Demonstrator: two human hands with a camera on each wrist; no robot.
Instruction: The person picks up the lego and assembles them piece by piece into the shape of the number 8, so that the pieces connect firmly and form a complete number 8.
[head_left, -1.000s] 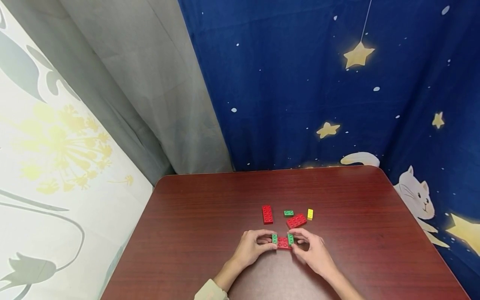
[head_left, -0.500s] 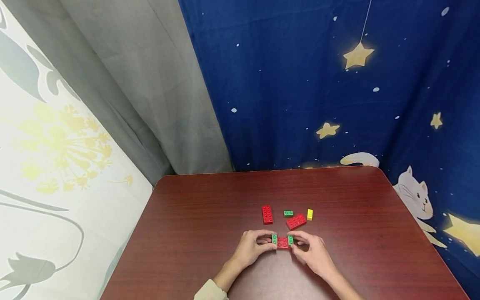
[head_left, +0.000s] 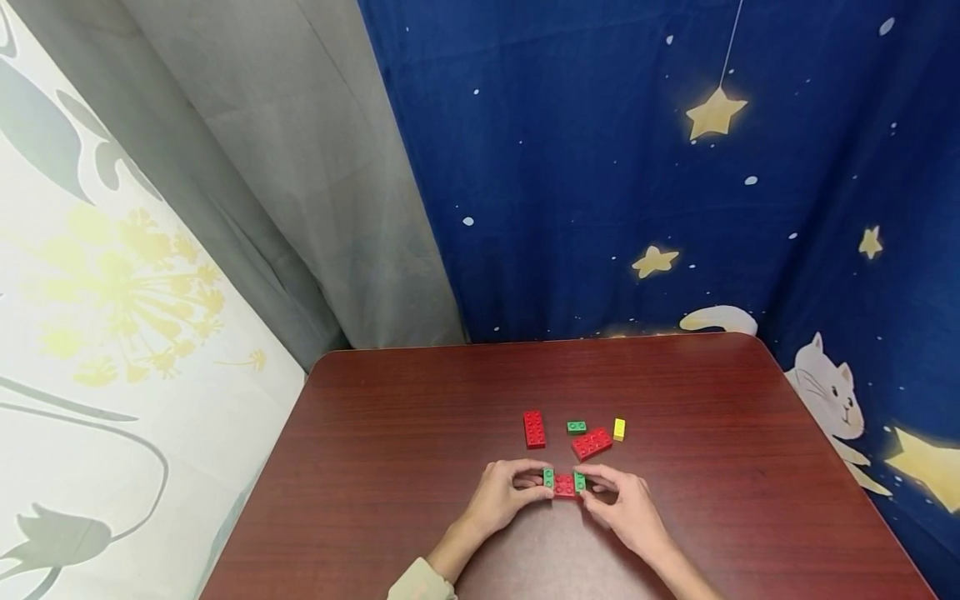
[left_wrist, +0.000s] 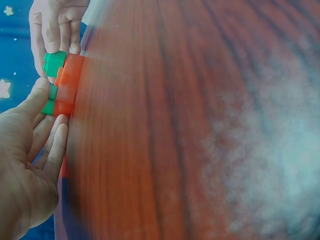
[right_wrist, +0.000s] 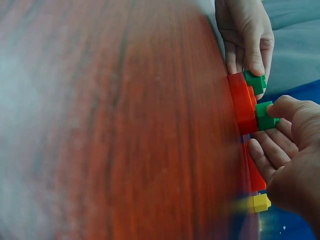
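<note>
A red building brick [head_left: 565, 486] lies on the table with a small green brick on top at each end, studs showing between them. My left hand [head_left: 504, 493] pinches the left green brick [head_left: 549, 478] between thumb and fingers. On the other side, my right hand [head_left: 630, 502] has thumb and fingers at the right green brick [head_left: 580, 482]. In the right wrist view, the right thumb presses against that green brick [right_wrist: 266, 117], which sits on the studs of the red one [right_wrist: 242, 104]. The left wrist view shows the same stack from the left hand's side.
Behind the hands lie a red brick [head_left: 534, 429] on the left, a small green brick [head_left: 576, 427], a slanted red brick [head_left: 592, 443] and a small yellow brick [head_left: 618, 429]. The brown table [head_left: 390, 425] ends at a blue star-patterned curtain [head_left: 570, 183].
</note>
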